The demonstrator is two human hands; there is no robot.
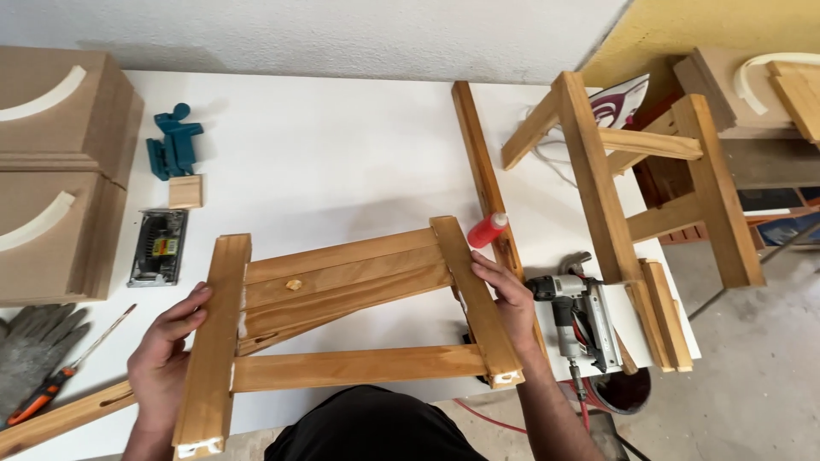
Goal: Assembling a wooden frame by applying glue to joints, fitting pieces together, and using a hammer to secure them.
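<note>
1. Sits on the white table (342, 162), right in front of the body: a wooden frame (342, 316) made of two side legs joined by flat slats.
2. Lies sideways between both hands, long way running left to right, slats tilted up a little toward the right.
3. Left hand (166, 350) wrapped around the left leg, fingers curled over the outer edge, thumb on top. Holding tight.
4. Right hand (508, 299) pressed on the right leg, fingers bent over it. Holding too.
5. Both hands about the same reach from the frame, one on each end.
6. Smooth, honey-brown wood with straight grain; one small knot on a slat. White blobs at the joints, maybe glue, hard to tell.
7. Just past the right hand: a red bottle (487, 230) with a white cap, tipped against a long wooden strip (478, 154).
8. Close on the right: a grey power tool (576, 320), hard and shiny.
9. Farther right: a second wooden frame (632, 179), standing up off the table edge.
10. On the left: grey gloves (34, 350), soft and floppy, a blue clamp (175, 149) and a small wood block (185, 191).
</note>
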